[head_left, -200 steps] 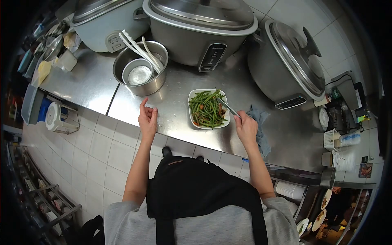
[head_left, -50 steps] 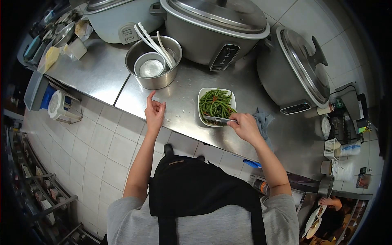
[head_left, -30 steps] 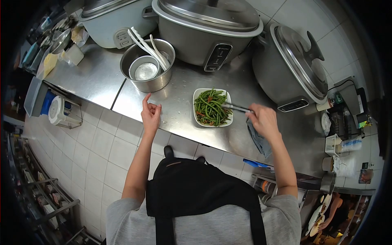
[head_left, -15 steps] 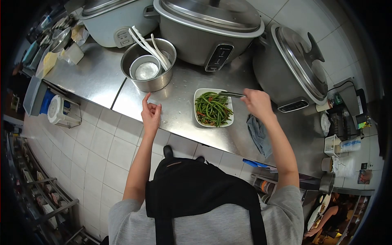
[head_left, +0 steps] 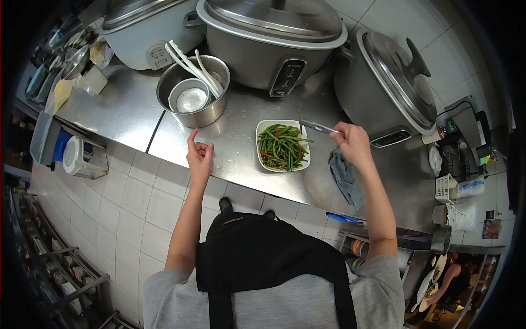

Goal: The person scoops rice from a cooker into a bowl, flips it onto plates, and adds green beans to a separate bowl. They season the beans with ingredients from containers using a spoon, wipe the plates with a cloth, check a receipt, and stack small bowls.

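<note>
My right hand [head_left: 355, 143] is closed round metal tongs [head_left: 320, 128], to the right of a white square bowl [head_left: 259, 156]. The tongs' tips are at the bowl's upper right rim, and what seems to be a thin green bean stands upright at them. Green beans [head_left: 282, 143] with small reddish bits fill the bowl, some reaching over its right edge. My left hand [head_left: 200, 158] hovers over the counter's front edge, left of the bowl. It holds nothing; its index finger points out and the others are loosely curled.
A steel pot [head_left: 211, 115] with a smaller pan and white-handled utensils inside stands behind my left hand. Large rice cookers [head_left: 246, 60] line the back of the steel counter [head_left: 235, 156]. A grey cloth [head_left: 344, 178] lies below my right hand. Another person [head_left: 452, 279] is at lower right.
My right hand has drawn slightly right and the tongs now slant more, their tips lifted to the bowl's rim with a bean at them. My left hand stays near the counter edge.
</note>
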Demonstrator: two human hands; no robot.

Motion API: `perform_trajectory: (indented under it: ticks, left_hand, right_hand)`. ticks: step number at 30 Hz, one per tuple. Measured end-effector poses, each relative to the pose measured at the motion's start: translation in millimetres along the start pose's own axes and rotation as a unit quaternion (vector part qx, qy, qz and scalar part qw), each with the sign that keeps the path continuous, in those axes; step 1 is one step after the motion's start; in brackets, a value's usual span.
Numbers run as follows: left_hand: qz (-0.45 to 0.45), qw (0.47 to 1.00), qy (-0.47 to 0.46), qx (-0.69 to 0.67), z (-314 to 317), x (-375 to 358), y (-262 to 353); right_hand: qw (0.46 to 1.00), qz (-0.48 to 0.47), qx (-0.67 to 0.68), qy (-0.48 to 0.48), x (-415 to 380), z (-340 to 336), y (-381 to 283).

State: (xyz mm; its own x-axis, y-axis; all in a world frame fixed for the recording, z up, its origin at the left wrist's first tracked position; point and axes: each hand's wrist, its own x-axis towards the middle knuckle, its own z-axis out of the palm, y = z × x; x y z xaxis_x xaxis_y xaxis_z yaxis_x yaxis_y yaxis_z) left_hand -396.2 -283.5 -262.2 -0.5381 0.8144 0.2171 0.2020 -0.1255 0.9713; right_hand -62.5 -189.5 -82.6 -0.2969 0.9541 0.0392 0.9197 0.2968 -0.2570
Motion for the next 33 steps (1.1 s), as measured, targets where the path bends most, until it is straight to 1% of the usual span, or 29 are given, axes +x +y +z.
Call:
perform_trajectory:
  ticks: [2, 4, 6, 7, 9, 12, 13, 14, 16, 17, 20, 23, 26, 28, 31, 33]
  left_hand:
    - [-0.005, 1.0, 0.001, 0.004, 0, -1, 0]
    - [-0.002, 1.0, 0.004, -0.007, 0, -1, 2]
    - [0.0, 1.0, 0.005, -0.007, -1, -1, 1]
    - [0.003, 1.0, 0.002, -0.007, -1, -1, 1]
    - [-0.002, 1.0, 0.002, -0.009, -1, 0, 1]
    - [-0.005, 1.0, 0.001, -0.01, -2, -1, 1]
    - [-0.003, 1.0, 0.001, -0.01, -2, -1, 1]
    - [-0.003, 1.0, 0.004, -0.01, -3, 0, 1]
    - [-0.003, 1.0, 0.0, -0.015, -3, -1, 1]
    - [-0.004, 1.0, 0.001, -0.015, -2, -1, 1]
    - [-0.011, 1.0, -0.006, -0.013, -3, -2, 3]
    - [-0.003, 1.0, -0.009, -0.013, -2, 0, 0]
    - [-0.006, 1.0, -0.007, 0.003, -1, -1, 2]
    - [0.002, 1.0, -0.004, -0.009, -1, -1, 2]
    - [0.002, 1.0, -0.006, -0.006, -2, -1, 1]
    - [-0.001, 1.0, -0.005, -0.007, -3, -1, 3]
  right_hand:
    - [0.999, -0.038, 0.017, 0.029, 0, -15, -7]
    - [0.999, -0.033, 0.022, 0.019, -1, -31, -20]
    - [0.995, -0.088, -0.021, -0.033, 0, -39, -27]
    - [0.995, -0.088, -0.022, -0.033, 1, -33, -28]
    - [0.984, -0.152, -0.079, -0.042, 5, -10, -30]
    - [0.984, -0.126, -0.114, -0.052, 10, 7, -36]
    - [0.98, -0.163, -0.109, -0.024, 7, 3, -33]
    - [0.98, -0.165, -0.109, -0.024, 3, -4, -30]
    - [0.97, -0.186, -0.101, -0.12, -10, -20, -23]
    - [0.966, -0.181, -0.107, -0.15, -16, -20, -18]
    - [0.966, -0.175, -0.098, -0.166, -23, -5, -13]
    - [0.962, -0.173, -0.099, -0.186, -15, 12, -27]
    - [0.964, -0.16, -0.104, -0.184, -8, 24, -42]
    - [0.963, -0.164, -0.107, -0.183, -9, 17, -42]
    - [0.962, -0.17, -0.12, -0.176, -15, -11, -32]
    - [0.972, -0.13, -0.108, -0.16, -17, -23, -18]
